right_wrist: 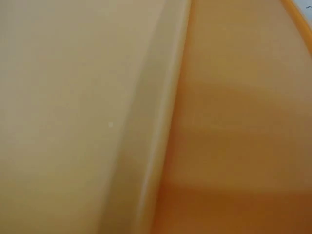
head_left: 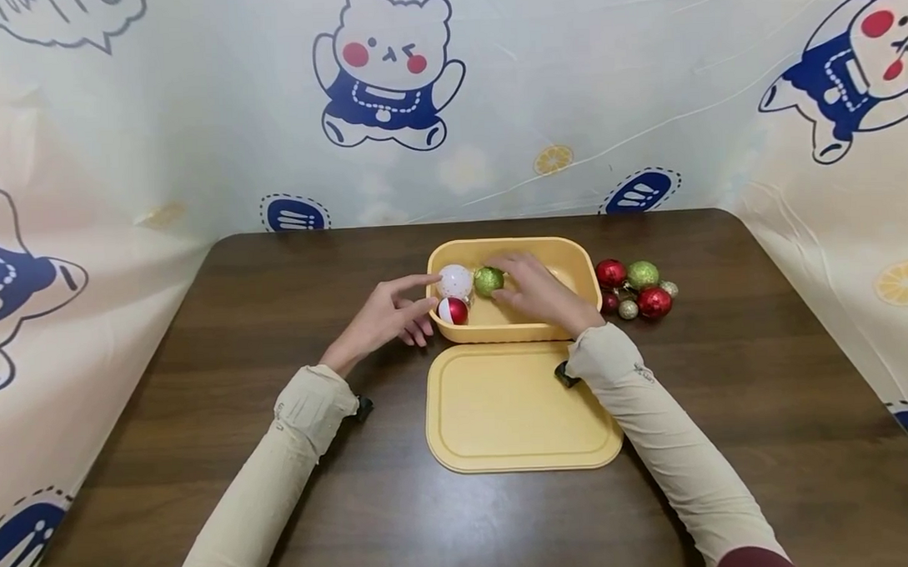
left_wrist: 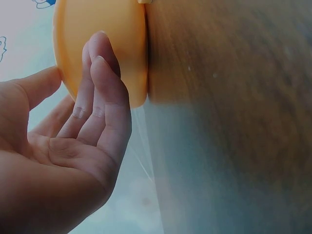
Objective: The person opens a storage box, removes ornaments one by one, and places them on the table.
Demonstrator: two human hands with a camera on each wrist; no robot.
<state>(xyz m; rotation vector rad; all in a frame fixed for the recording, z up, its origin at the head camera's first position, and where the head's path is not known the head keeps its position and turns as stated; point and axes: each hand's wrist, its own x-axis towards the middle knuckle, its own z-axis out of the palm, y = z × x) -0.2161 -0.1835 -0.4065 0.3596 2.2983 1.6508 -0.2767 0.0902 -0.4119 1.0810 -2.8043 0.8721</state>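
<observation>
A yellow box (head_left: 516,331) stands upright near the far side of the table. Inside it, at the left end, lie a white Christmas ball (head_left: 456,281) and a red-and-white ball (head_left: 452,311). My right hand (head_left: 537,291) reaches into the box and holds a glittery green Christmas ball (head_left: 487,281) between thumb and fingers, beside the white one. My left hand (head_left: 395,313) is at the box's left end, thumb and forefinger apart at the rim, holding nothing. In the left wrist view its fingers lie relaxed against the box wall (left_wrist: 134,58). The right wrist view does not show the right hand.
The yellow lid (head_left: 522,406) lies flat on the table in front of the box, partly under the right forearm. Right of the box sits a cluster of red, green and small gold Christmas balls (head_left: 654,303). A printed cloth (head_left: 495,173) hangs behind the dark wooden table (head_left: 274,281).
</observation>
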